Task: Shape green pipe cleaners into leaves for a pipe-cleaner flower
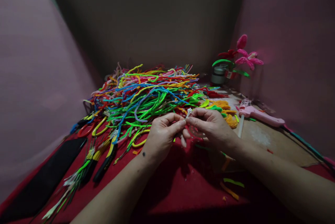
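Note:
My left hand [166, 131] and my right hand [210, 124] meet above the front of the table, fingertips almost touching. Between them is a small white bundle [189, 112], whose tufted top sticks up over the pinched fingers. Thumb and forefinger of each hand close on its lower part, which the fingers hide. Behind the hands lies a big heap of coloured pipe cleaners [154, 94]. Folded orange pipe-cleaner pieces [230, 121] rest just beyond my right hand.
Black-and-yellow pliers [106, 163], a black flat case [47, 178] and a bunch of white-tipped stems [69, 183] lie at left on the red cloth [180, 192]. At right, a pink glue gun [264, 115] rests on a brown board [282, 143]; behind stands a pink pipe-cleaner flower [248, 59].

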`<state>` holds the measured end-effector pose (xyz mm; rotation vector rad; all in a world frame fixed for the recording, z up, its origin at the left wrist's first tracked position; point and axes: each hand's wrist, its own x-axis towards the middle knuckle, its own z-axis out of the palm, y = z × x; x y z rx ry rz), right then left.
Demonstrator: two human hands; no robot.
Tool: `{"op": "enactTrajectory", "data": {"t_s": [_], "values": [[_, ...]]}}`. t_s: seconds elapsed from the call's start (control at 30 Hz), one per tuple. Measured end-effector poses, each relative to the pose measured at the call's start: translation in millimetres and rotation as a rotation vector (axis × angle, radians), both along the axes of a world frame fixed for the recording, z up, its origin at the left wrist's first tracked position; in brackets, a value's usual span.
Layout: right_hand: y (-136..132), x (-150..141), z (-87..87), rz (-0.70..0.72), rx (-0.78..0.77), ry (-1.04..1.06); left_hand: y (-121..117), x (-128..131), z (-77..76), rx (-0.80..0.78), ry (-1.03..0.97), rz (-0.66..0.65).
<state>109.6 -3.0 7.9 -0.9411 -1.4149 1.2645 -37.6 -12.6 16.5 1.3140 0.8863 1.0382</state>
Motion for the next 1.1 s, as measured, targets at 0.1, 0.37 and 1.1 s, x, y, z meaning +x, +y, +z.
{"op": "enactTrajectory", "data": {"t_s": [0.1,0.37,1.1], "values": [[-1.6,-1.2,-0.4,-0.021,-0.003,0.046,-0.2,-0.2,0.7,0.009,-0.014,0.002],[-2.2,-2.9,-10.2,0.084,-0.122,0.286,4.2,-0.7,-4.5,-0.084,-0.094,-0.058],[-4.4,-19.0,-9.8,-0.096,-0.221,0.493,1.9,4.0,-17.3,1.129,0.671,0.423]]}}
